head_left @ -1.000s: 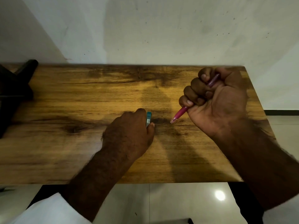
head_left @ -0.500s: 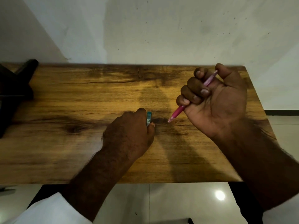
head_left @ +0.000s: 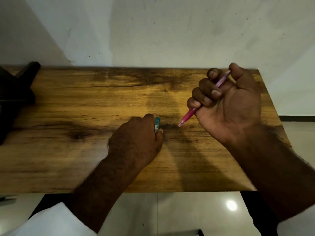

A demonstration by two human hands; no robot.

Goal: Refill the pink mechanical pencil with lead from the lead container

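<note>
Pink pencil (head_left: 189,114), gripped in your right hand (head_left: 228,106), slants toward lower left, tip near the container (head_left: 157,124) your left hand (head_left: 136,138) grips.

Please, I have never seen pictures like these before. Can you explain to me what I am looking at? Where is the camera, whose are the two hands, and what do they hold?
There is no machine here: a person works with two bare hands. The camera sits on the person's head and looks forward and down, so you see the arms as the person sees them. The surface is a wooden table against a pale wall. At its left end stands a dark object; I cannot tell what it is. The left hand rests on the table and grips a small teal lead container. The right hand is curled round a pink pencil, whose tip points down toward the table, near the container.
</note>
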